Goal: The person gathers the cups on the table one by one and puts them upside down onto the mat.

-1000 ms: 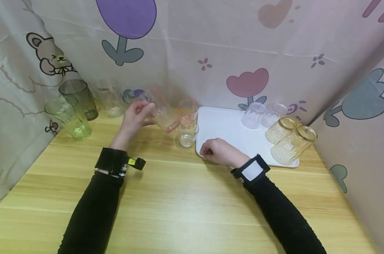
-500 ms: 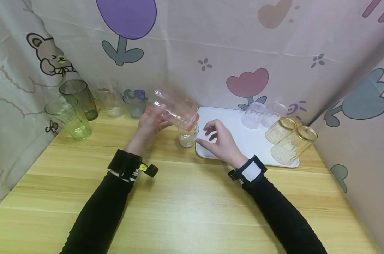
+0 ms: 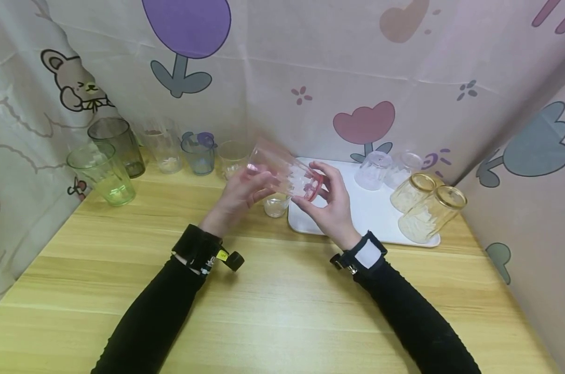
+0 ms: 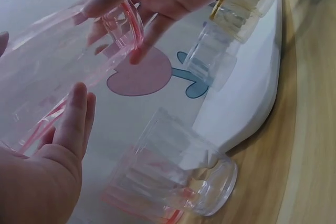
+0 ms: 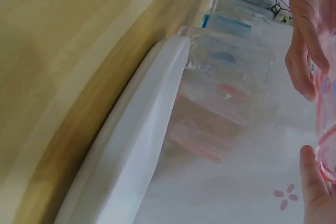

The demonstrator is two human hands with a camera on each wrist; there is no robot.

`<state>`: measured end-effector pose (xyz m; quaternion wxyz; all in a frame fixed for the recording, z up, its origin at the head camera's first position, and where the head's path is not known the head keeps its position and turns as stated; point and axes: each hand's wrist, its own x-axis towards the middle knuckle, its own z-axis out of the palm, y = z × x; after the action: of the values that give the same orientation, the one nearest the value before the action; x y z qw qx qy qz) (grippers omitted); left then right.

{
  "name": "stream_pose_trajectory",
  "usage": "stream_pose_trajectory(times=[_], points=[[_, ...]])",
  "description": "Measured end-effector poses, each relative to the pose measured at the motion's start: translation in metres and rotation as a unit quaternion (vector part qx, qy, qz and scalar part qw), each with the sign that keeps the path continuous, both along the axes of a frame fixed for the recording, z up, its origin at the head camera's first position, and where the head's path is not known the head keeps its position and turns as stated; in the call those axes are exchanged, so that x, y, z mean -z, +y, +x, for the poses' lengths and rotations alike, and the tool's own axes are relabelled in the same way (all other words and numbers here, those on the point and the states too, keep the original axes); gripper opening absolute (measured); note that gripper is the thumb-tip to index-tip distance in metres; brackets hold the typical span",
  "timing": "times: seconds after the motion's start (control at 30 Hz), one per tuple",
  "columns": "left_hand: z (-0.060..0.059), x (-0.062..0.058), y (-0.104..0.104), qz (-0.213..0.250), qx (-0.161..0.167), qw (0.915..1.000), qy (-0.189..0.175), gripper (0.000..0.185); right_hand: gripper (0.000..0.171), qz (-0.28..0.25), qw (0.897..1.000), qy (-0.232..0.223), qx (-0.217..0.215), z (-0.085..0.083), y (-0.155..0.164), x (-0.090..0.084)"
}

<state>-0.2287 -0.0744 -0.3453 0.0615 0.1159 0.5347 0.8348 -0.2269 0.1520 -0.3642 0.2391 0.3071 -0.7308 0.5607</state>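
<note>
Wooden table (image 3: 282, 311) | my left hand (image 3: 239, 196) and right hand (image 3: 333, 206) grip a tilted pink glass (image 3: 281, 165) | wrist views show another pink cup (image 5: 206, 130) the head view obscures

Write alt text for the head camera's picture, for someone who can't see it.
A person's left hand and right hand hold a tilted pink glass over a wooden table. To the right, a white tray bears two pale glasses and two yellow glasses; to the left stand more glasses, before a patterned cloth.
</note>
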Motion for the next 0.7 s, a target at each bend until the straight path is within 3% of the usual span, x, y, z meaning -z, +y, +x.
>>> stream_pose_trajectory(times=[0.23,0.43,0.5,0.7], points=[[0.003,0.000,0.001,0.007,0.017,0.9998,0.002,0.060,0.076,-0.034,0.999,-0.010,-0.027,0.000,0.000,0.000],[0.002,0.001,0.002,0.022,0.049,0.9983,0.021,0.066,0.071,-0.097,0.994,-0.020,-0.044,0.002,0.003,-0.005],[0.002,0.001,0.004,0.008,0.058,0.9977,0.032,0.073,0.068,-0.113,0.992,-0.021,-0.049,0.002,0.005,-0.006],[0.004,0.005,0.010,-0.064,0.080,0.9923,0.070,0.053,0.069,-0.167,0.984,-0.002,-0.061,-0.001,0.012,-0.016]])
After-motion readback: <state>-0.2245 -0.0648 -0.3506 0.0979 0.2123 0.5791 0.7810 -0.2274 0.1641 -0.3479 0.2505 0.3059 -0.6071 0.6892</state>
